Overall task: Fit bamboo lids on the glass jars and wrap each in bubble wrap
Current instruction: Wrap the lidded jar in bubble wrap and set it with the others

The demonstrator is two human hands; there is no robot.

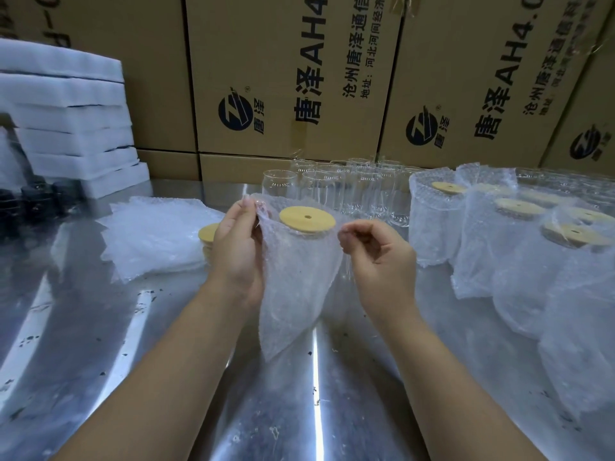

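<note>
A glass jar with a round bamboo lid (pixel 307 219) stands at the table's middle, behind a sheet of bubble wrap (pixel 299 277) that hangs in front of it. My left hand (pixel 238 247) pinches the sheet's upper left edge. My right hand (pixel 377 252) pinches its upper right edge with curled fingers. The jar's glass body is mostly hidden by the sheet. Bare glass jars (pixel 336 189) without lids stand behind. A stack of bamboo lids (pixel 208 236) sits left of my left hand.
Several wrapped, lidded jars (pixel 519 241) crowd the right side of the steel table (pixel 100 344). A pile of bubble wrap sheets (pixel 156 234) lies at left. White foam blocks (pixel 70 128) stack at far left. Cardboard boxes (pixel 286 78) wall the back.
</note>
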